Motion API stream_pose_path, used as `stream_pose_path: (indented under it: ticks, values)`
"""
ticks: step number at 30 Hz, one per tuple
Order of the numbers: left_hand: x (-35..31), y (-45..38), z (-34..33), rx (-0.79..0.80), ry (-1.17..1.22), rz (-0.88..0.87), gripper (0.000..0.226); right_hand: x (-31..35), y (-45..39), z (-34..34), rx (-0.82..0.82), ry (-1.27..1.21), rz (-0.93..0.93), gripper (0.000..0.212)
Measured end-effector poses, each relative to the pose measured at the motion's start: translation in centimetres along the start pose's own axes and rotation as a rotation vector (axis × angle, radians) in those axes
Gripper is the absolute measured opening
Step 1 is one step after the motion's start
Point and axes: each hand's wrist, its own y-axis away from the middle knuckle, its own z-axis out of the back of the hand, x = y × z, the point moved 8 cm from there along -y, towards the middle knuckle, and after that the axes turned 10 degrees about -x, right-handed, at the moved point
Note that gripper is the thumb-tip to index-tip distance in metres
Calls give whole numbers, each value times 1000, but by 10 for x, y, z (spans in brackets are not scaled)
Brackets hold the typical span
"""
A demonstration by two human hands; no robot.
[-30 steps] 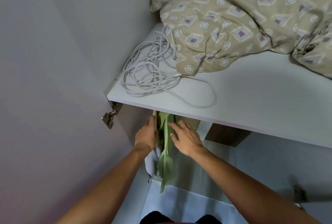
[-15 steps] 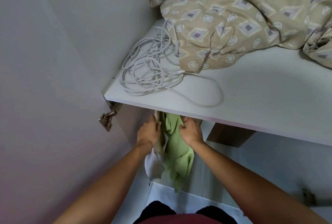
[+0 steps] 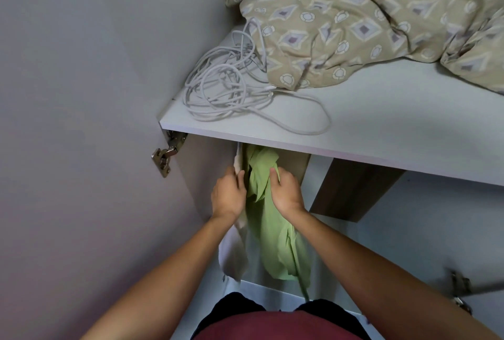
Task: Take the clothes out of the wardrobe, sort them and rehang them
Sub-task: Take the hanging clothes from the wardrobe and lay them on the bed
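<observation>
Both hands were inside the wardrobe, just under the white shelf, working on the clothes that hung there. The left hand had its fingers curled at the edge of a white garment hanging hard against the wardrobe's left wall, seemingly pinching the cloth or holding it aside, though the fingertips were partly hidden. The right hand was curled over the upper part of a green shirt, bunching the fabric near its top. The shirt hung just right of the white garment and touching it, its upper end going up out of sight behind the shelf's front edge, so neither hanger nor rail could be seen. Its long axis ran up and down, collar end up and hem down toward the wardrobe floor, with a loose tail dangling lowest at the right. The step in hand looked like the taking-out stage: separating the green shirt from its neighbour in order to lift it off. The next move would probably call for reaching higher behind the shelf edge to find the hanger, raising it clear of whatever held it, and drawing the shirt forward and down without dragging the white garment along. On top of the shelf lay a coil of white cable and a rumpled patterned quilt, neither touched by either hand.
</observation>
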Motion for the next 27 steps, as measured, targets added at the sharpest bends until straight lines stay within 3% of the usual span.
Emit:
stream_pose_path:
  ticks: [8, 15, 27]
  values:
    - [-29, 41, 39, -31, 52, -75, 29, 25, 35, 40, -33, -18, 104, 45]
    - [-2, 107, 68, -54, 42, 2, 46, 18, 97, 52, 42, -67, 141, 47]
    - [39, 327, 121, -112, 52, 246, 50, -26, 266, 82, 321, -225, 147, 46]
